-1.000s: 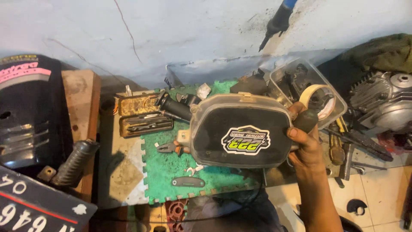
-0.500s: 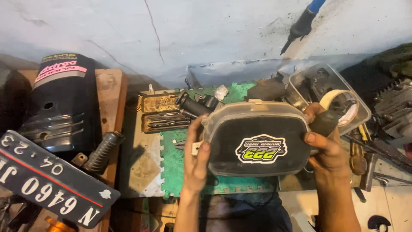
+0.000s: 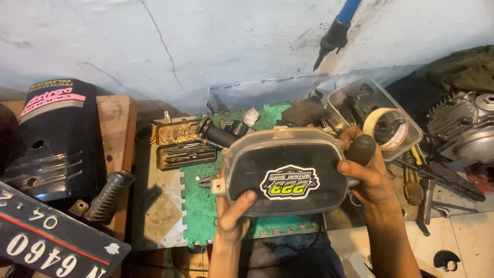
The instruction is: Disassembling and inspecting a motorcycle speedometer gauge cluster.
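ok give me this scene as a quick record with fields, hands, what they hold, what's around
left hand: grips the lower left edge of the dark housing, thumb on its front
right hand: holds the housing's right side, also clasping a dark rounded handle
held thing: dark housing with clear rim and a green sticker
under it: green foam mat
left of it: open case of bits, rubber grip, black cover panel
right of it: clear tub, tape roll, engine part
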